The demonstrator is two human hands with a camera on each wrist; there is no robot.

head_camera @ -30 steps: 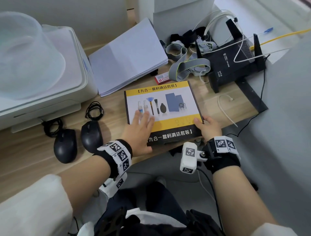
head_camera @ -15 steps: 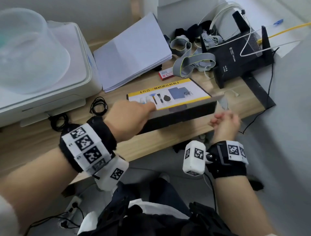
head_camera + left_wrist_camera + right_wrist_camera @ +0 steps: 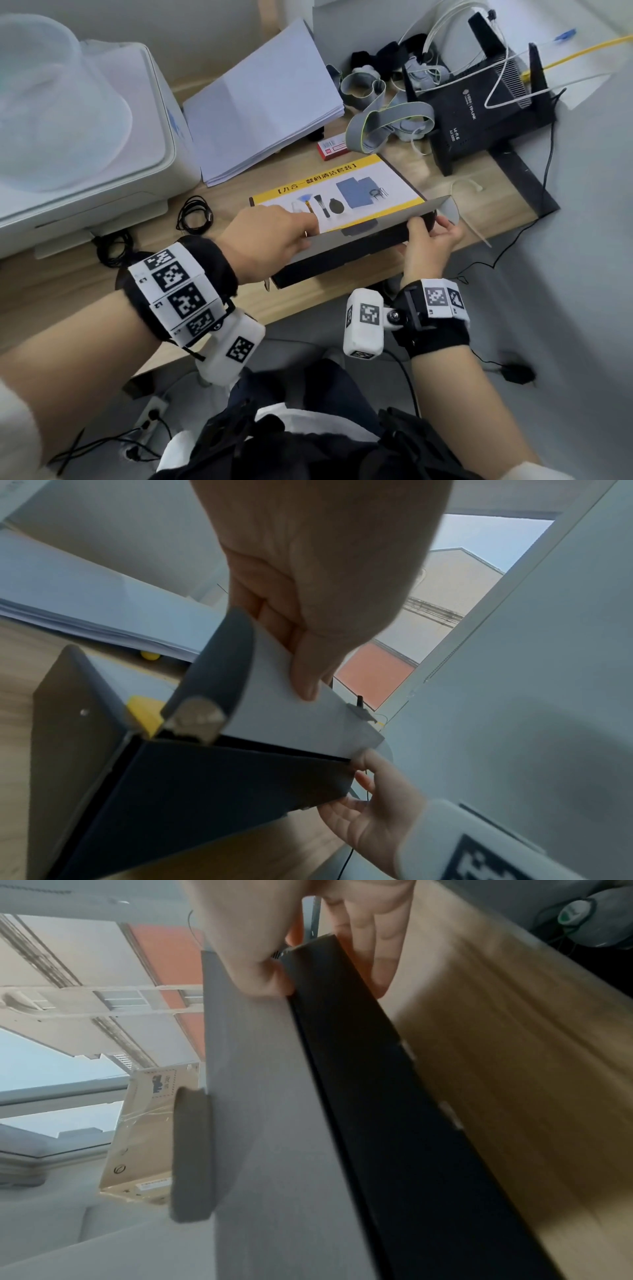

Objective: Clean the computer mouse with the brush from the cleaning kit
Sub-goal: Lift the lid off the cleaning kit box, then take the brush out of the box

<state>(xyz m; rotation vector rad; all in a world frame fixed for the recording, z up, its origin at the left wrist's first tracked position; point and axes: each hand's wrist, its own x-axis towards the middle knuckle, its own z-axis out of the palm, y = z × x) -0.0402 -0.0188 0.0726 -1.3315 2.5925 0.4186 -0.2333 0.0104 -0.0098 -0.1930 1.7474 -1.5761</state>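
Yellow-banded cleaning kit box (image 3: 342, 192): left hand (image 3: 270, 240) pinches lid, right hand (image 3: 431, 240) grips corner; TP-LINK router (image 3: 479, 113) behind.

Your head view looks steeply down from above the desk (image 3: 85, 298). Left wrist view sits low, very close, tilted up toward the window (image 3: 455, 593). Right wrist view, equally close, is rolled sideways. All three share the kit box (image 3: 346, 250) front edge.
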